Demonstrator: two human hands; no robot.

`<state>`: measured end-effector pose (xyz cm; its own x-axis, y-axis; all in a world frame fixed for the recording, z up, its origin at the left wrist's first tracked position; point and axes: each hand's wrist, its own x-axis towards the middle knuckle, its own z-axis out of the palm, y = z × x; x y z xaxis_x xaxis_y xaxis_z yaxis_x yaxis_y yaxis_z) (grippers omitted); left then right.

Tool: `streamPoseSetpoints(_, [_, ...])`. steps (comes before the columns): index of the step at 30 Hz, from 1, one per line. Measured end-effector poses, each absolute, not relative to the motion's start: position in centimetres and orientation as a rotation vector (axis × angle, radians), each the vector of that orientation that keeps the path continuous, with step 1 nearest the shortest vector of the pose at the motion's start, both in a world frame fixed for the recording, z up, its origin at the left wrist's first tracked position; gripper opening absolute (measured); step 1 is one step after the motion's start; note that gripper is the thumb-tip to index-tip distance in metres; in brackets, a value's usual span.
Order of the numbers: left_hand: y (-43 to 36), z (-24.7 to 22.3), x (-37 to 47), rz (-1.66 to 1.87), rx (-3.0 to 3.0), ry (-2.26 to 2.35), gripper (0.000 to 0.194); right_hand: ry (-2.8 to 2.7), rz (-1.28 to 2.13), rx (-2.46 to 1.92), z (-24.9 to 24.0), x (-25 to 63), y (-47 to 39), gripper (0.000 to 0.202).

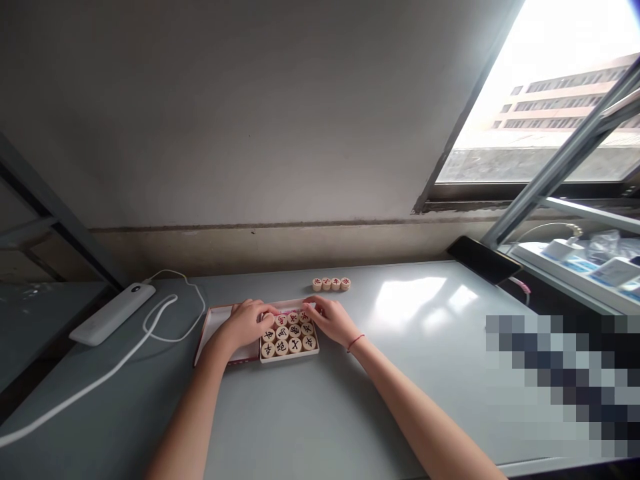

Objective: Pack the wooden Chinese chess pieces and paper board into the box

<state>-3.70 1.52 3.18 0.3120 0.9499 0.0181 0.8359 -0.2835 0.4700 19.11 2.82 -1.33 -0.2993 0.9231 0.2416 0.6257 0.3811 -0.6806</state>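
An open box (290,359) on the desk holds several round wooden pieces (295,331) with black or red characters, set in rows. Its lid (216,321) lies open on the left side. My left hand (249,323) reaches over the lid, with thumb and fingers at a piece in the box's upper left corner. At the upper right corner, my right hand (330,319) has its fingertips on or by a red-marked piece. Whether either hand grips a piece is hard to make out. Behind the box stands a short row of stacked pieces (331,285).
On the left lies a white power strip or bank (114,313) with a white cable (107,375). A black phone-like object (484,259) rests at the desk's back right, near a metal frame post. Behind the desk (280,427) rises a wall.
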Motion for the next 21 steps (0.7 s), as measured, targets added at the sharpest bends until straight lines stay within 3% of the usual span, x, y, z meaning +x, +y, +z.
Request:
streamPoseSetpoints(12, [0.8, 3.0, -0.1, 0.930, 1.552, 1.145, 0.037, -2.002, 0.341, -1.075, -0.2, 17.1, 0.7, 0.030])
streamPoseSetpoints(21, [2.0, 1.2, 0.0, 1.253, 1.214, 1.287, 0.047, -1.916, 0.126, -1.507, -1.5, 20.4, 3.6, 0.021])
